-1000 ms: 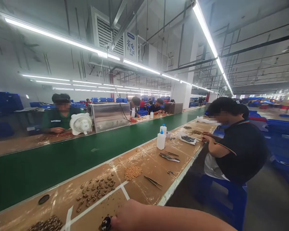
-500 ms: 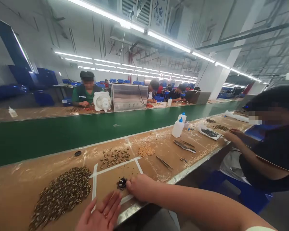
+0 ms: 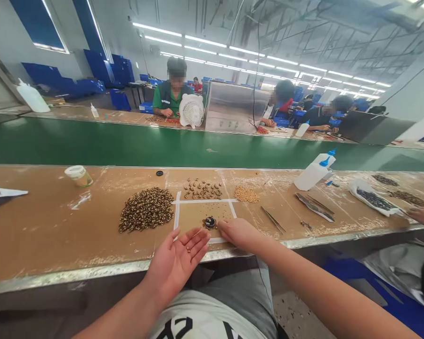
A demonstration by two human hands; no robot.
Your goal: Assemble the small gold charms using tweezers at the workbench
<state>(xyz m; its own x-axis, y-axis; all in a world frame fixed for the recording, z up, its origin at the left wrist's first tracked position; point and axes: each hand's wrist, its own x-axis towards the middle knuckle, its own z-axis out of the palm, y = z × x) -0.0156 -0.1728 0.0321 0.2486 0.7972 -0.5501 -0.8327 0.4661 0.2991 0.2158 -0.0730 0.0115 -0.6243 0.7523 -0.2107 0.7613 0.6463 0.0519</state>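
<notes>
Over the papered bench [image 3: 56,235], the open left hand [image 3: 178,259] cradles tiny gold beads [image 3: 189,249]; the curled right hand [image 3: 236,233], grip unclear, sits beside a glossy black disc [image 3: 209,222].

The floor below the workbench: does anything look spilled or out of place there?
Yes. Small dark specks lie scattered on the grey floor below the workbench, so they look spilled; they are too small to identify.
</notes>
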